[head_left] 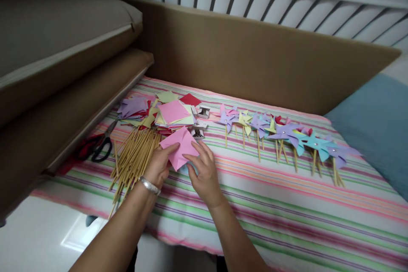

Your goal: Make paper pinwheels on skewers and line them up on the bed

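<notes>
A square of pink paper [180, 148] with crease lines is held up between both hands. My left hand [159, 163], a silver bracelet at its wrist, grips the left edge with the thumb on top. My right hand [204, 170] has its fingers at the right edge, pinching the paper there. Close to the left hand, many thin wooden sticks [135, 153] lie in a loose bundle. Behind the held sheet is a stack of coloured paper squares [173, 112], pink on top. Beside the stack are two small open boxes [204, 112], one with dark small pieces inside.
Finished paper pinwheels [283, 131] on sticks lie in a row at the right. Black-handled scissors [102, 144] rest at the left, near cut purple paper pieces [134, 107]. Large brown cushions [63, 46] rise at the left, and a brown panel [242, 51] stands behind the striped cloth [287, 212].
</notes>
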Demonstrator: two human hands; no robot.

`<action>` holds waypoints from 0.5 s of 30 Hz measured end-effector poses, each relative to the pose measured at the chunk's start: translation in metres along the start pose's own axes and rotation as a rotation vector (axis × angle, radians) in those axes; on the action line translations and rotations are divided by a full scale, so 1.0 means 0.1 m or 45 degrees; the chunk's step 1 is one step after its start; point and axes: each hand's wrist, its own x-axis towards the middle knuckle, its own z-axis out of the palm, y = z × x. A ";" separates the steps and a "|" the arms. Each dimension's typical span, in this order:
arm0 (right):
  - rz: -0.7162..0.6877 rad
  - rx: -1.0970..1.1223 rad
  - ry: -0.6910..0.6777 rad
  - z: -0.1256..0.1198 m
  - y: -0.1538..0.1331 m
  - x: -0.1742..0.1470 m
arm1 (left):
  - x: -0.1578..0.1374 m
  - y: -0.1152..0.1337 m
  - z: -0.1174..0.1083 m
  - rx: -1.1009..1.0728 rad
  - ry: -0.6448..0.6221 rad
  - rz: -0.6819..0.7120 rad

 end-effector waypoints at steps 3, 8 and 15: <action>0.011 -0.005 0.016 0.02 -0.02 -0.01 | -0.01 0.01 0.01 -0.034 0.008 -0.007; 0.163 0.080 0.069 0.03 -0.03 0.01 | -0.06 0.00 0.06 -0.033 -0.007 0.015; 0.516 0.280 0.106 0.03 0.01 0.02 | -0.11 -0.06 0.13 0.076 -0.021 0.021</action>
